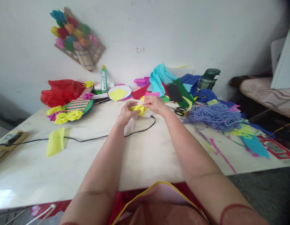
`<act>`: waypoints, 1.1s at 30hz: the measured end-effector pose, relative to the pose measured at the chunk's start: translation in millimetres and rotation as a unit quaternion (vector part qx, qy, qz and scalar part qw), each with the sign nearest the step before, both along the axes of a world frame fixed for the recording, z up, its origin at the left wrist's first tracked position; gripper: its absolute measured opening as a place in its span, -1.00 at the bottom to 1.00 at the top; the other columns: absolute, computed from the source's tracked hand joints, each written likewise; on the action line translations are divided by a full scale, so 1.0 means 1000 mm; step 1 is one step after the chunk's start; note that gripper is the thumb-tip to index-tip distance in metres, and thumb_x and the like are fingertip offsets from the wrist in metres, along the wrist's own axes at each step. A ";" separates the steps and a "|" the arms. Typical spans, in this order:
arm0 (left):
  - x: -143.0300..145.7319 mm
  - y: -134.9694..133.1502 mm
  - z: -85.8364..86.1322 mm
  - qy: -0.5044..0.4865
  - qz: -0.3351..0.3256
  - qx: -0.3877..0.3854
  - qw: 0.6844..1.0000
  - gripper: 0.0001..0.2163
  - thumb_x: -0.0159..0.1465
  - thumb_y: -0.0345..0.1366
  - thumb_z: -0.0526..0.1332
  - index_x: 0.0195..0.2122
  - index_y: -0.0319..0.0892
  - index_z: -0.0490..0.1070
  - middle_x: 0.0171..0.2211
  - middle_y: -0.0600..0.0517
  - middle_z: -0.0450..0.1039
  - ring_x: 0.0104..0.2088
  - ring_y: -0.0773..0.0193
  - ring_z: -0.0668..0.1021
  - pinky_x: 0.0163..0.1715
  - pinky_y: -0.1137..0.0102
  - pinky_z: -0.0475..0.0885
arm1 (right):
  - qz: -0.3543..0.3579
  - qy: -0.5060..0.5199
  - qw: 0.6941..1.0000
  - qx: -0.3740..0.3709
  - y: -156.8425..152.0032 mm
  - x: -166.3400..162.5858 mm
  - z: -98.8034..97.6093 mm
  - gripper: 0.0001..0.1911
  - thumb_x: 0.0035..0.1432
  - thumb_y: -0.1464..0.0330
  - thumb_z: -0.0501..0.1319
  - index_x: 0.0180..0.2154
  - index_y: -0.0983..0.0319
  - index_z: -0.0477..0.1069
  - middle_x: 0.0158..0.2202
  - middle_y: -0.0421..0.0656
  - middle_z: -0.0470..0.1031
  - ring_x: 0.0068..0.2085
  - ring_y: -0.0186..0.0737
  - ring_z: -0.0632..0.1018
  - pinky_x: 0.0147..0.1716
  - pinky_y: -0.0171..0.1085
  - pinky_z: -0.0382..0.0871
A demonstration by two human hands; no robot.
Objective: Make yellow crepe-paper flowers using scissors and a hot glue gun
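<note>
A yellow crepe paper flower (139, 110) is between my two hands over the middle of the table. My left hand (127, 112) is closed on its left side, fingertips pinching it. Close against its upper right, my right hand (154, 104) has thumb and fingers pressed together; what they pinch is too small to make out. Just behind the hands lies a piece of pink paper (152, 94). Below the flower, a black cable (145, 128) ends in a white plug-like piece, partly hidden by my left hand.
A decorated green board (80, 105) with yellow and purple paper flowers stands at the left. A yellow paper sheet (55, 142) lies in front. On the right are scissors (180, 111), blue-violet yarn (214, 116), a phone (175, 92) and a dark bottle (208, 78).
</note>
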State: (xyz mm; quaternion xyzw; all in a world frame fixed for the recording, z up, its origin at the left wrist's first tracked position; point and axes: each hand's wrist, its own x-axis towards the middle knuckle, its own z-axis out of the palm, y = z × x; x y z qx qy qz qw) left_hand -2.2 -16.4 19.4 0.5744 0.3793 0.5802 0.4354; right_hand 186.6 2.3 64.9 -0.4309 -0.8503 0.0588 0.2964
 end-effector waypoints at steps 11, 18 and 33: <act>0.001 -0.003 0.003 -0.004 0.007 0.010 1.000 -0.43 -0.21 -0.34 0.45 -0.12 -0.15 0.36 -0.30 0.04 0.51 -0.35 0.28 0.56 -0.30 0.36 0.46 | 0.009 0.027 1.000 -0.001 0.003 0.002 -0.001 -0.81 0.13 0.43 0.26 -0.30 0.13 0.67 -0.21 -0.18 0.60 -0.21 -0.25 0.53 -0.31 -0.30 0.26; 0.002 -0.006 0.007 -0.028 -0.026 -0.032 0.999 -0.38 -0.23 -0.37 0.44 -0.08 -0.15 0.34 -0.35 0.09 0.47 -0.40 0.31 0.53 -0.35 0.39 0.43 | -0.022 -0.029 0.999 0.035 -0.005 -0.001 0.002 -0.75 0.16 0.44 0.20 -0.23 0.13 0.65 -0.15 -0.16 0.62 -0.15 -0.20 0.55 -0.32 -0.28 0.27; -0.001 -0.009 0.007 -0.039 -0.035 -0.049 0.997 -0.42 -0.21 -0.38 0.42 -0.08 -0.14 0.37 -0.37 0.11 0.44 -0.40 0.31 0.50 -0.37 0.41 0.38 | -0.029 -0.026 0.998 0.050 -0.008 -0.008 -0.004 -0.70 0.19 0.43 0.14 -0.19 0.09 0.63 -0.11 -0.18 0.60 -0.12 -0.19 0.55 -0.28 -0.29 0.31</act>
